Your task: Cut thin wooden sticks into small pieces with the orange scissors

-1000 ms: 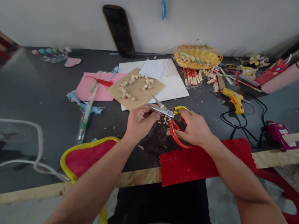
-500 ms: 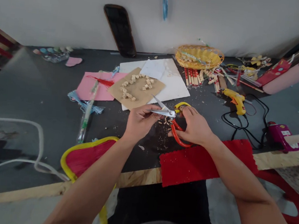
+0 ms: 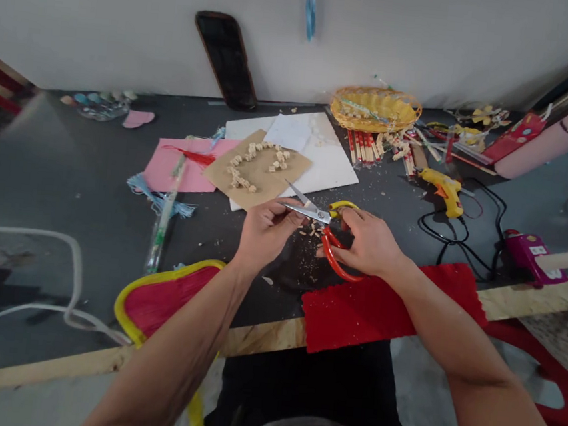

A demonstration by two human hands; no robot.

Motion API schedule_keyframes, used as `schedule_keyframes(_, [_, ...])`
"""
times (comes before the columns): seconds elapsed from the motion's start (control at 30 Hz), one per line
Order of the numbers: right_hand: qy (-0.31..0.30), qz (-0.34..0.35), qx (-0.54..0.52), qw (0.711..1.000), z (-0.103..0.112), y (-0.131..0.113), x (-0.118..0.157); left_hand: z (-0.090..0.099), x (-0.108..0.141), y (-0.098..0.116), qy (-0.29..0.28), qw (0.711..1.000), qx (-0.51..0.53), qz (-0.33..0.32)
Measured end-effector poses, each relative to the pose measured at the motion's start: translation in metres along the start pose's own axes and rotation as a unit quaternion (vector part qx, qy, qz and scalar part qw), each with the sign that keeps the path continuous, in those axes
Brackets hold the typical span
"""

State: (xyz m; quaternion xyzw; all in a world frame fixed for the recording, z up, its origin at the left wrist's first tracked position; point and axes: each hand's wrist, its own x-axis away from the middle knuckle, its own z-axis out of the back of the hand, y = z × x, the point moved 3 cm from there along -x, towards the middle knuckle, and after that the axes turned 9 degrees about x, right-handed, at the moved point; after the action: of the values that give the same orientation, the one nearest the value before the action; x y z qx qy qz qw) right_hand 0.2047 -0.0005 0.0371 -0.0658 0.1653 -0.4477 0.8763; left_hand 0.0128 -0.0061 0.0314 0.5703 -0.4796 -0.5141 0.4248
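Observation:
My right hand [image 3: 371, 241] grips a pair of scissors [image 3: 320, 215] with one yellow and one red handle; the blades point left and stand apart. Beside the blades, my left hand [image 3: 267, 231] is closed in a pinch, and what its fingertips hold is too small and hidden to make out. Short cut wooden bits [image 3: 314, 229] lie on the dark table under the scissors. Behind the hands, a square of brown paper [image 3: 266, 189] carries small pale wooden pieces [image 3: 239, 162] set in a curved row.
A yellow basket [image 3: 374, 124] stands at the back, with red-and-white sticks [image 3: 363, 147] before it. To the right lie a yellow glue gun [image 3: 444, 190] and its black cord. Red felt [image 3: 385, 310] covers the front edge. A phone [image 3: 227, 60] leans on the wall; pink paper [image 3: 186, 180] lies left.
The scissors blades have closed slightly, and the right hand's fingers have shifted a little on the handles. The left hand keeps its pinch in nearly the same place.

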Motion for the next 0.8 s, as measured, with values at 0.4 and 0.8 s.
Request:
schedule_keyframes(0.4, [-0.04,0.037,-0.027,0.998,-0.0036,0.0066,-0.0023,0.0006,-0.0007,-0.0062,-0.052,0.988,0.104,0.106])
schedule_keyframes(0.8, [-0.014,0.02,-0.017,1.0,0.0016,0.004,-0.001,-0.0024,-0.0019,-0.0018,-0.014,0.984,0.134,0.118])
